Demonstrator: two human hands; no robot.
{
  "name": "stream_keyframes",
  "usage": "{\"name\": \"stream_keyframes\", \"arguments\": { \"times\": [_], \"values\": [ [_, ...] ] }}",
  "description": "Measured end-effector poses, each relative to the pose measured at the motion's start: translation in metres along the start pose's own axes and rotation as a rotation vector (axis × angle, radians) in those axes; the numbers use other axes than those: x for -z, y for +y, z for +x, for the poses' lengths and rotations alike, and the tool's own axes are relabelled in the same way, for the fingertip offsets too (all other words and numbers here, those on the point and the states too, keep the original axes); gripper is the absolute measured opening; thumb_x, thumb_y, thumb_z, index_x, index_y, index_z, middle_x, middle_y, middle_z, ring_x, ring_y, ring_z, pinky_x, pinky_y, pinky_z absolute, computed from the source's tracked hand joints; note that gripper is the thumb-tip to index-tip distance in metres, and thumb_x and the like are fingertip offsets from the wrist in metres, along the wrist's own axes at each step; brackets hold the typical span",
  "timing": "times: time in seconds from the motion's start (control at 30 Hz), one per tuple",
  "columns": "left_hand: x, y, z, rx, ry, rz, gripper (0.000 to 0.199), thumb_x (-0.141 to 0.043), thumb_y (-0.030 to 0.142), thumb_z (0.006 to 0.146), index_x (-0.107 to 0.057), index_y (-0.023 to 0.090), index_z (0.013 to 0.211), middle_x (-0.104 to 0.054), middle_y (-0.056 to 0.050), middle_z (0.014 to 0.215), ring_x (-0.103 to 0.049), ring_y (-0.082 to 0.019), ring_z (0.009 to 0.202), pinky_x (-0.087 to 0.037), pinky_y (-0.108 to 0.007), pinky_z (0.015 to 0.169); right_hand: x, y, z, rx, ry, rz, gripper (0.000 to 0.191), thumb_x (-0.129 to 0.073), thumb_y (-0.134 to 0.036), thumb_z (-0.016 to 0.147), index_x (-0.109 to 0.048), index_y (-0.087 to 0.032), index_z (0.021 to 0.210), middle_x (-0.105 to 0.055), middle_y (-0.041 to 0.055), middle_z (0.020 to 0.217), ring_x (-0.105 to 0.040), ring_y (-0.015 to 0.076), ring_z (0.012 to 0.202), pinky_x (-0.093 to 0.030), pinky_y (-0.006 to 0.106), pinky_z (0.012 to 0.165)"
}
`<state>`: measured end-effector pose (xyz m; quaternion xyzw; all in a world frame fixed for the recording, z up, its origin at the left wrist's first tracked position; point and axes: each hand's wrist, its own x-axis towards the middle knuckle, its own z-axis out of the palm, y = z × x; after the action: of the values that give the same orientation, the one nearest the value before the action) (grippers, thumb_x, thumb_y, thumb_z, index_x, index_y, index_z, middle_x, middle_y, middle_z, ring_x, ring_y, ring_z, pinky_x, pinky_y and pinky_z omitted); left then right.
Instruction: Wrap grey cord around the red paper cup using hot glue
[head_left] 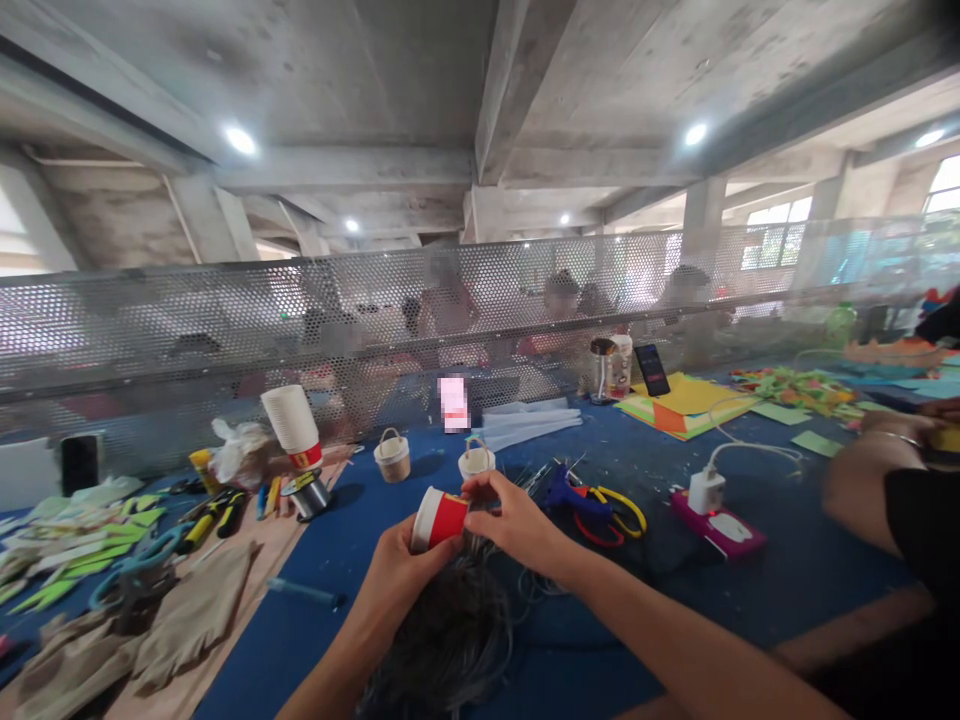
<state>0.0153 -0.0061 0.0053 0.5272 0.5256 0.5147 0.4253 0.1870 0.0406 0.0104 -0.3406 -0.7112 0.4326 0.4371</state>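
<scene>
A red and white paper cup (441, 519) lies tilted on its side between my two hands. My left hand (409, 560) wraps round its underside and rim end, with the thumb along the red band. My right hand (510, 520) closes its fingers on the other end of the cup; the fingertips partly hide that end. Just beyond stand a small white bucket with a handle (476, 462) and a similar bucket with a tan lower part (392, 462). A tangle of thin wire (450, 630) lies below my hands.
Stacked paper cups (292, 420) lean above a wire spool (307, 495) at left. Gloves (199, 610), pliers (214, 520) and green paper strips lie farther left. Right of my hands are scissors (626, 510), a glue gun (574, 495) and a power strip (716, 525). A co-worker's arm (862, 480) rests at far right.
</scene>
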Motion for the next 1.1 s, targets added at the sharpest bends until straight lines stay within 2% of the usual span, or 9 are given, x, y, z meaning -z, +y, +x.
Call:
{"name": "stream_keyframes", "arguments": {
  "times": [0.33, 0.57, 0.8, 1.1],
  "values": [
    [0.001, 0.0, -0.001, 0.015, -0.046, -0.001, 0.036, -0.083, 0.037, 0.063, -0.069, 0.011, 0.085, -0.069, -0.002, 0.068, -0.059, -0.016, 0.058, -0.045, -0.024, 0.056, 0.001, 0.007, 0.007, -0.072, 0.019, 0.177, 0.025, -0.062, -0.019, 0.072, -0.063, -0.017, 0.097, -0.066, 0.0027, 0.095, -0.061, 0.0199, 0.093, -0.045, 0.032, 0.086],
    [0.002, -0.001, 0.001, 0.009, -0.057, -0.053, 0.038, -0.082, 0.036, 0.063, -0.07, 0.012, 0.089, -0.072, -0.005, 0.073, -0.061, -0.018, 0.062, -0.047, -0.026, 0.06, 0.004, 0.002, 0.004, -0.176, -0.037, 0.392, 0.024, -0.062, -0.032, 0.079, -0.064, -0.019, 0.099, -0.065, 0.0019, 0.098, -0.061, 0.0197, 0.092, -0.048, 0.032, 0.081],
    [0.003, -0.009, 0.007, -0.011, -0.052, -0.186, 0.046, -0.085, 0.034, 0.056, -0.073, 0.012, 0.095, -0.072, -0.004, 0.072, -0.061, -0.017, 0.062, -0.045, -0.025, 0.059, 0.004, 0.011, 0.004, -0.169, -0.1, 0.382, 0.036, -0.069, -0.031, 0.075, -0.063, -0.019, 0.108, -0.066, 0.0025, 0.1, -0.061, 0.0185, 0.091, -0.048, 0.03, 0.079],
    [0.002, -0.005, 0.006, 0.009, -0.039, -0.212, 0.049, -0.087, 0.033, 0.055, -0.074, 0.012, 0.097, -0.072, -0.003, 0.069, -0.06, -0.016, 0.059, -0.045, -0.024, 0.057, 0.003, 0.011, 0.004, -0.094, -0.064, 0.265, 0.036, -0.068, -0.027, 0.075, -0.062, -0.018, 0.109, -0.066, 0.0027, 0.099, -0.062, 0.0177, 0.09, -0.048, 0.029, 0.079]
  ]
}}
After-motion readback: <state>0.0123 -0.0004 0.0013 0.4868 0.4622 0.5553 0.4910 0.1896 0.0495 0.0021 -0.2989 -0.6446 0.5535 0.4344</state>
